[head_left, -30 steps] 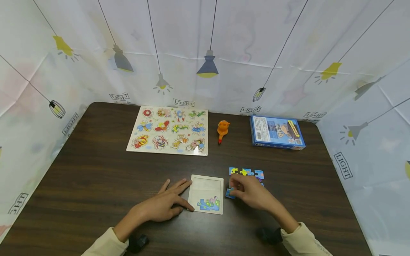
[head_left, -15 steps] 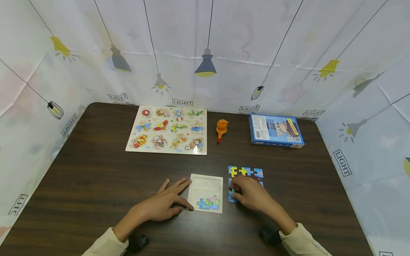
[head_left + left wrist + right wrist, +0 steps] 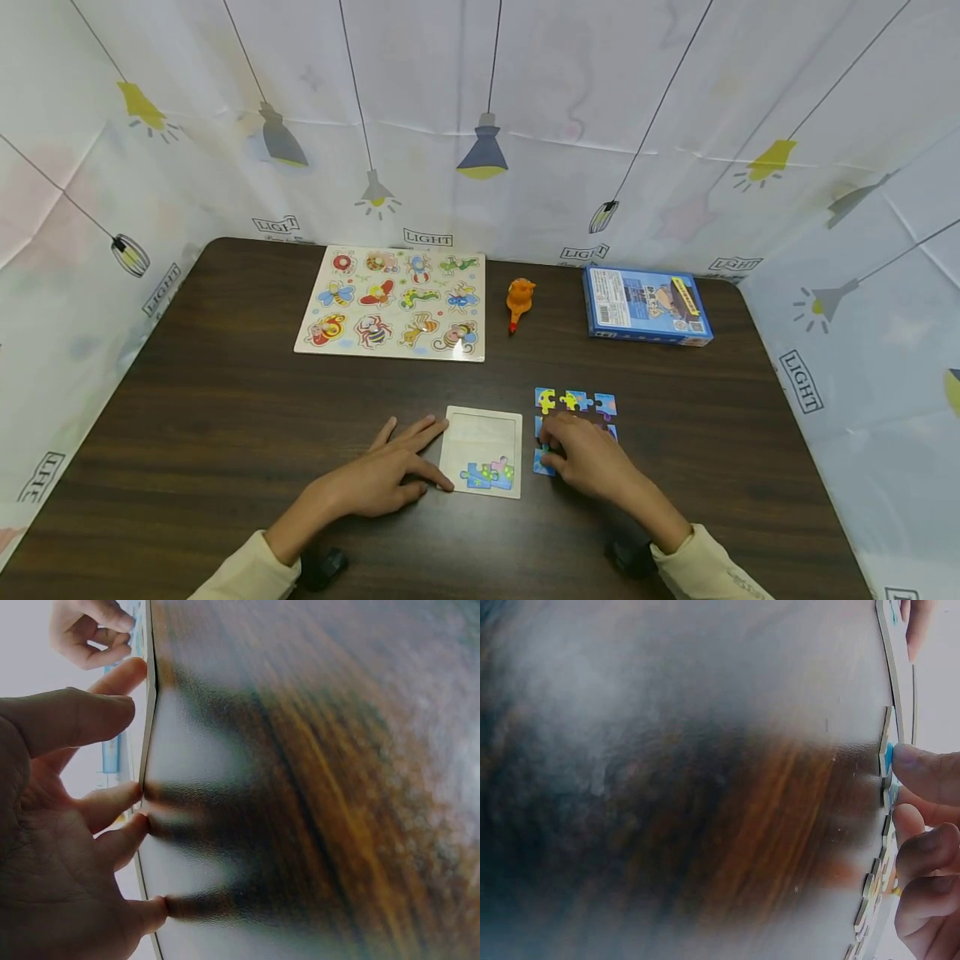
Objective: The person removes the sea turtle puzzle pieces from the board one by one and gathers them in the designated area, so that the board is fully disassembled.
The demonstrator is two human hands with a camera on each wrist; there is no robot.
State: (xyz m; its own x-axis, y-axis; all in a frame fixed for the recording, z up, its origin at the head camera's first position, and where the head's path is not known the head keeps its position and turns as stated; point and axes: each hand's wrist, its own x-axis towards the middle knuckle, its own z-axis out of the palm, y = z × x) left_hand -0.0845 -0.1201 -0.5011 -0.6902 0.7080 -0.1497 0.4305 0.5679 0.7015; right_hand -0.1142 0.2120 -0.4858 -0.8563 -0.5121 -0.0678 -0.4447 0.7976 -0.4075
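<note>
A small square puzzle tray (image 3: 482,435) lies on the table, with blue, green and pink jigsaw pieces (image 3: 489,474) fitted at its lower right. My left hand (image 3: 378,478) is spread flat, its straight fingertips touching the tray's left edge. To the tray's right, my right hand (image 3: 588,454) bends over a group of loose jigsaw pieces (image 3: 576,401). Its thumb and forefinger are at a blue jigsaw piece (image 3: 543,463) at the group's lower left. In the right wrist view the thumb (image 3: 922,772) touches this piece, flat on the table. The hand hides several middle pieces.
A wooden board with insect pictures (image 3: 390,303) lies at the back left. Beside it are an orange animal-shaped toy (image 3: 520,303) and a blue box (image 3: 647,307) at the back right. A lamp-print curtain (image 3: 420,100) hangs behind the dark table (image 3: 225,400).
The blue piece under my right hand has slid slightly toward me and straightened in line with the group. My left hand stays at the tray's edge; little differs in the last half second.
</note>
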